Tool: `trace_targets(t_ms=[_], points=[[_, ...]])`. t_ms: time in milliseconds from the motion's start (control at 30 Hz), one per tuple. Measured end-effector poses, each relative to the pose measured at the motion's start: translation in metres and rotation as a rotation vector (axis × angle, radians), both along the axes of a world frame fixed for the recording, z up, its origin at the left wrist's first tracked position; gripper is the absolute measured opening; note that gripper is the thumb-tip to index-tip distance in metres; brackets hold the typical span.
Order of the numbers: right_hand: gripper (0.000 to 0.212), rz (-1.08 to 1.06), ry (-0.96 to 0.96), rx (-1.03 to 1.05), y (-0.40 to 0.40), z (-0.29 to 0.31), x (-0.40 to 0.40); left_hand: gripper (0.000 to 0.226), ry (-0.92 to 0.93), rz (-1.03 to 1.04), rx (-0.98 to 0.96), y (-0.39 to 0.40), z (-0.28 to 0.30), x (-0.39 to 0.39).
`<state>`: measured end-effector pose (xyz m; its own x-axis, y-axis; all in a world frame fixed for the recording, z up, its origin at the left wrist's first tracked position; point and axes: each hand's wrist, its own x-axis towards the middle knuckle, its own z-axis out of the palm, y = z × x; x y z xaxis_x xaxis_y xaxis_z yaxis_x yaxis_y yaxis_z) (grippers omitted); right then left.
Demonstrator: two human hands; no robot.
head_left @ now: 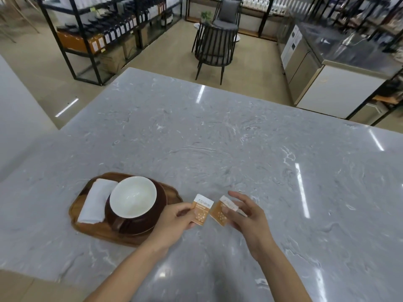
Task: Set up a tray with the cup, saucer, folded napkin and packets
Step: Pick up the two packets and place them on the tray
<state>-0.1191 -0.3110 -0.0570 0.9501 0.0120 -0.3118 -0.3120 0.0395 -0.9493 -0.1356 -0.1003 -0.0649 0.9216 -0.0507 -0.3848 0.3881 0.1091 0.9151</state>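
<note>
- Packets were both off the tray [172,194], above the table [218,138] just to its right: the left hand [174,219] pinched the left packet [201,211] by one edge, and the right hand [244,212] held the right packet [222,211] under loosely spread fingers.
- That loose hold could have let the right packet slip onto the table.
- Little bare tray showed, since the cup [133,197] on its saucer [161,199] and the folded napkin [96,200] filled it; a packet set near the rim might have slid off.
- Reaching across could have nudged the cup.
</note>
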Motion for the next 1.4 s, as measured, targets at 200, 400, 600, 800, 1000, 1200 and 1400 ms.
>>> trace_targets(t_ms=[200, 400, 600, 800, 1000, 1200, 1400], points=[[0.064, 0.038, 0.012, 0.112, 0.010, 0.007, -0.020, 0.021, -0.055, 0.033, -0.084, 0.006, -0.001, -0.016], [0.058, 0.129, 0.068, 0.094, 0.022, 0.005, -0.031, 0.023, -0.094, -0.041, -0.150, 0.013, -0.008, -0.035], [0.041, 0.145, 0.073, 0.090, 0.038, -0.002, -0.041, 0.029, -0.026, -0.090, -0.197, 0.024, -0.017, -0.051], [0.016, 0.148, 0.122, 0.163, 0.057, -0.011, -0.043, 0.030, -0.014, 0.111, -0.148, 0.024, -0.024, -0.063], [0.009, 0.106, 0.176, 0.122, 0.075, -0.020, -0.028, 0.033, -0.145, 0.225, 0.254, 0.026, -0.021, -0.074], [0.005, 0.082, 0.161, 0.002, 0.100, -0.032, -0.004, 0.042, -0.337, 0.210, 0.751, 0.040, -0.017, -0.084], [0.006, 0.092, -0.028, -0.321, 0.115, -0.039, 0.004, 0.040, -0.505, 0.163, 0.903, 0.047, -0.017, -0.092]])
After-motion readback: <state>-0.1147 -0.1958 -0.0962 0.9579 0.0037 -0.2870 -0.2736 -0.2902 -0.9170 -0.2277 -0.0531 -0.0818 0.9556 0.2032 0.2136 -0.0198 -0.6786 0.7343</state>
